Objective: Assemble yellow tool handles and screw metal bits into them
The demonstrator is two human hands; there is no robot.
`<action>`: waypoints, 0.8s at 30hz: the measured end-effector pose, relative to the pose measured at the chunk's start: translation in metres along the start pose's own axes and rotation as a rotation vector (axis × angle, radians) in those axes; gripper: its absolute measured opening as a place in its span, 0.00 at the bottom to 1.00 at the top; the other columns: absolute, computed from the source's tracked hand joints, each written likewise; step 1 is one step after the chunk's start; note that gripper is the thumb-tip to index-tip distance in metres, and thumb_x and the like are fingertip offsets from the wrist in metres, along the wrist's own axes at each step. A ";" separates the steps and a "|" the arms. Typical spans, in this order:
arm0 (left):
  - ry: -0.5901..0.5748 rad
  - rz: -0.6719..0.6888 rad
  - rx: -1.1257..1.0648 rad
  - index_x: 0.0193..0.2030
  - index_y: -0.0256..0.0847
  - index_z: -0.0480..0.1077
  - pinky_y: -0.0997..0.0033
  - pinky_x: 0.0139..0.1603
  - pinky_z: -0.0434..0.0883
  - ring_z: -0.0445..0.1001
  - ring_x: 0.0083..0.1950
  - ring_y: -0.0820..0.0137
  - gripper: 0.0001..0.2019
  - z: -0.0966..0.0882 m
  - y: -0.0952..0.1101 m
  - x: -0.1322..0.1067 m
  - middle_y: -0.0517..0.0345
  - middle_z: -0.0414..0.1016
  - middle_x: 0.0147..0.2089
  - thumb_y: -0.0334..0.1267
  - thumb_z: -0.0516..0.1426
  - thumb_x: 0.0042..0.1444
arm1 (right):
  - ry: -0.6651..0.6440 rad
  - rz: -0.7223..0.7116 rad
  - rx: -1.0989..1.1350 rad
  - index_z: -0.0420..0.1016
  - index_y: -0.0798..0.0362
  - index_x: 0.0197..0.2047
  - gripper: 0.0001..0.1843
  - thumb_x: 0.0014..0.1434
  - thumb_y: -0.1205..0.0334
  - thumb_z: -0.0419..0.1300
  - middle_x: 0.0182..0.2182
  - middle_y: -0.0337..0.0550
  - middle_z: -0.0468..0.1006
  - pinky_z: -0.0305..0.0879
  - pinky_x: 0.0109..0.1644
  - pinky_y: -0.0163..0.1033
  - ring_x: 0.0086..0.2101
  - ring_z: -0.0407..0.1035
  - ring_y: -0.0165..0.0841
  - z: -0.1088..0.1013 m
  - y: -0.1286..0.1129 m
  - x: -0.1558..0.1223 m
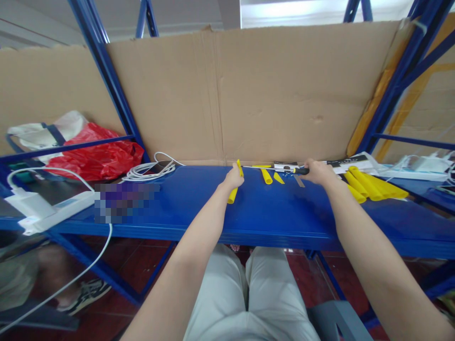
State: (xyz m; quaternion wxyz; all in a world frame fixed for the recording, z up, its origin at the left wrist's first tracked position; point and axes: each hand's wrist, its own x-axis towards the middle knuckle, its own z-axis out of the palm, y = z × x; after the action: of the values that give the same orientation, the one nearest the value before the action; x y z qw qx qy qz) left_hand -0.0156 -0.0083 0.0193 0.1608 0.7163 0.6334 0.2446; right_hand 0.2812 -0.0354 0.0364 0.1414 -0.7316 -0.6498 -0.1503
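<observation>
Fingers of the left hand (234, 176) are wrapped round a yellow tube (232, 195), which shows above and below the grip, over the shelf (270, 213). Those of the right hand (322, 173) are clamped on the black handle of a screwdriver (301, 171). Its shaft points left to the tube's upper part; whether the tip touches or enters, I cannot tell.

The step in hand seems to be bringing shaft and tube together, one in each hand. The next move likely calls for a firm left grip and a level shaft, without crushing the tube.

Between the hands lie one short roll (266, 176), one pointed scrap (278, 178) and one metal strip (299, 181). Just beyond the right hand is a pile of yellow rolls (371, 184), at least three, overlapping too much for a sure count.

Farther out are two power strips, one at left (71, 207) and one at right (408, 171), one cable coil (151, 171), one red bag (99, 151) and one white bag (73, 125). Cardboard (284, 94) stands behind everything.
</observation>
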 end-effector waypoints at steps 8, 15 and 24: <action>0.010 0.011 -0.010 0.64 0.34 0.54 0.61 0.54 0.74 0.79 0.55 0.56 0.28 0.002 -0.002 0.002 0.35 0.79 0.52 0.23 0.55 0.57 | -0.017 -0.029 0.038 0.79 0.51 0.52 0.22 0.54 0.57 0.59 0.45 0.53 0.82 0.67 0.49 0.51 0.48 0.73 0.50 0.001 0.002 0.003; 0.004 0.004 -0.019 0.64 0.35 0.54 0.60 0.54 0.74 0.80 0.55 0.57 0.29 0.002 -0.002 0.003 0.37 0.79 0.53 0.23 0.56 0.57 | 0.011 -0.048 -0.011 0.79 0.51 0.51 0.20 0.56 0.56 0.62 0.50 0.56 0.78 0.68 0.50 0.50 0.52 0.71 0.51 0.000 0.001 -0.001; 0.004 -0.001 -0.003 0.64 0.32 0.53 0.62 0.54 0.74 0.80 0.56 0.57 0.26 0.001 -0.001 0.001 0.34 0.79 0.53 0.24 0.55 0.60 | -0.023 -0.030 0.019 0.76 0.50 0.53 0.21 0.55 0.56 0.61 0.44 0.52 0.82 0.68 0.45 0.46 0.45 0.75 0.48 0.001 0.001 0.001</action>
State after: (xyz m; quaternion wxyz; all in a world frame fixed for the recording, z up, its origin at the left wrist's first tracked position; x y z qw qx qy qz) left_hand -0.0156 -0.0076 0.0184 0.1606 0.7154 0.6336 0.2468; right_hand 0.2828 -0.0342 0.0362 0.1385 -0.7222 -0.6635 -0.1377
